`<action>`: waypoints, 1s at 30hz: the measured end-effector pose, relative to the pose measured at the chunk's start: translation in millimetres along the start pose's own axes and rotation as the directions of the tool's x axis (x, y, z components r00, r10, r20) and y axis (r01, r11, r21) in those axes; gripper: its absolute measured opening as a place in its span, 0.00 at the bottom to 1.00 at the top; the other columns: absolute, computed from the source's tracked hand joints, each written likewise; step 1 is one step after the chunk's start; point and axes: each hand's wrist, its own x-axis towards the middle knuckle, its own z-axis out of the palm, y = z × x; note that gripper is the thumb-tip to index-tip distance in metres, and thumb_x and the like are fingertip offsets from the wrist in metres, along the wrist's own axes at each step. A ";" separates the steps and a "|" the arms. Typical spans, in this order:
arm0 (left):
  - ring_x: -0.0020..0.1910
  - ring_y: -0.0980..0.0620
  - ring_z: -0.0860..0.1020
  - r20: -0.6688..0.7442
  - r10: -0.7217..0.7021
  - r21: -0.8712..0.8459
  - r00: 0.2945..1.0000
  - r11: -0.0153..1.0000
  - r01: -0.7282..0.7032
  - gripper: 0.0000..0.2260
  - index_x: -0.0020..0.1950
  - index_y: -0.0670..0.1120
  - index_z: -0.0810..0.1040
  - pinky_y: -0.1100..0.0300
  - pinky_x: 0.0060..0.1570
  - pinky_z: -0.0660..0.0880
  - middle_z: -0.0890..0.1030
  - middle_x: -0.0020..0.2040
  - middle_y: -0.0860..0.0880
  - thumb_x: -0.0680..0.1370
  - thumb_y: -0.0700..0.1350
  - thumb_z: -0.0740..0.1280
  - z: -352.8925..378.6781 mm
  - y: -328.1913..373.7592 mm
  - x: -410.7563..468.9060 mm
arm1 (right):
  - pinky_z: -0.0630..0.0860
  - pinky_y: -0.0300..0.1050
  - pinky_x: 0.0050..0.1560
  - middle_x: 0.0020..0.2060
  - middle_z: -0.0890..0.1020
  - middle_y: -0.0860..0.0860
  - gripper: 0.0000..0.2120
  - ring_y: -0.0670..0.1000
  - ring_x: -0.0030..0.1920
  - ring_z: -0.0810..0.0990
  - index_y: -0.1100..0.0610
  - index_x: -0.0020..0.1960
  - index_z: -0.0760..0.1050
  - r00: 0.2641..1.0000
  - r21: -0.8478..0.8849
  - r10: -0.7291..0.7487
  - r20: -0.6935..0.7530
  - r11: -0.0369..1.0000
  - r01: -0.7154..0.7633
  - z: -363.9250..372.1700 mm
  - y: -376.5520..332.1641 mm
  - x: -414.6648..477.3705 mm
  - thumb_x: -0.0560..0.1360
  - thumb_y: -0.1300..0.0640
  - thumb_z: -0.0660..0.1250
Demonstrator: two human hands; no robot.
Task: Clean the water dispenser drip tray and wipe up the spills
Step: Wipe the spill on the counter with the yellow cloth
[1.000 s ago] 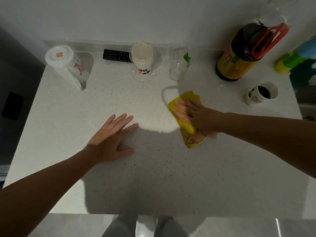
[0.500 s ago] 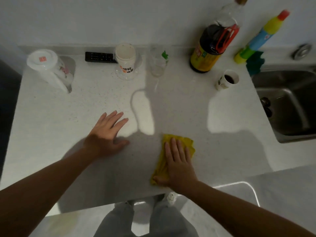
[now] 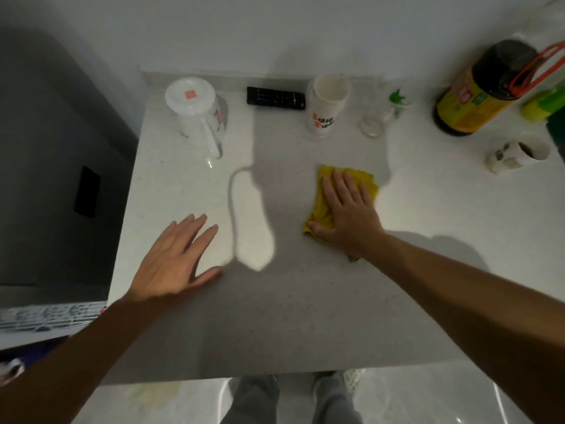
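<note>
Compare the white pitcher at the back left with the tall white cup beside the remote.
The pitcher is wider, has a long handle and is closed by a lid with an orange square; the cup is narrower, has no handle and stands open. The cup bears orange and dark print on its side; the pitcher's side shows a small reddish decoration. Both are white and stand upright at the back of the counter.

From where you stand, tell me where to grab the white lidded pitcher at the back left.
Take the white pitcher by its handle, coming from the front. The handle juts toward the counter's near edge, on the side facing you, and nothing stands before it. The left hand is the free one: it lies flat on the counter, while the right hand presses the yellow cloth.
</note>
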 end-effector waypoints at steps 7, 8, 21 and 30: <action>0.83 0.43 0.59 -0.038 0.104 -0.019 0.994 0.994 -0.105 0.32 0.82 0.48 0.64 0.46 0.82 0.53 0.63 0.83 0.44 0.83 0.64 0.57 6.3 -25.6 -26.4 | 0.59 0.64 0.77 0.80 0.64 0.57 0.40 0.61 0.80 0.61 0.55 0.81 0.63 0.922 -0.039 -0.365 -0.127 0.931 0.363 15.9 -26.3 -18.3 0.77 0.33 0.60; 0.82 0.42 0.60 -0.042 0.107 -0.018 0.993 0.994 -0.107 0.31 0.82 0.47 0.65 0.45 0.81 0.54 0.64 0.82 0.43 0.83 0.62 0.58 6.3 -24.0 -29.2 | 0.58 0.63 0.78 0.80 0.64 0.57 0.39 0.60 0.80 0.61 0.54 0.81 0.63 0.906 -0.043 -0.399 -0.143 0.917 0.397 21.8 -37.7 -32.8 0.77 0.33 0.60; 0.84 0.46 0.54 0.131 -0.115 -0.077 0.985 0.989 0.126 0.29 0.83 0.49 0.61 0.49 0.82 0.51 0.57 0.85 0.47 0.84 0.58 0.61 3.9 47.2 -154.2 | 0.73 0.55 0.42 0.49 0.79 0.56 0.14 0.62 0.45 0.77 0.51 0.57 0.78 0.935 -0.026 -0.150 -0.321 0.988 0.149 43.4 -108.2 -208.7 0.75 0.45 0.69; 0.70 0.46 0.75 0.320 -0.243 -0.104 0.916 0.952 0.289 0.19 0.71 0.51 0.76 0.53 0.68 0.73 0.76 0.73 0.49 0.82 0.53 0.67 -8.7 75.3 -260.6 | 0.74 0.49 0.44 0.51 0.83 0.52 0.13 0.60 0.52 0.84 0.48 0.57 0.72 0.995 0.206 -0.047 0.086 0.978 0.028 20.4 -140.2 -280.2 0.78 0.41 0.63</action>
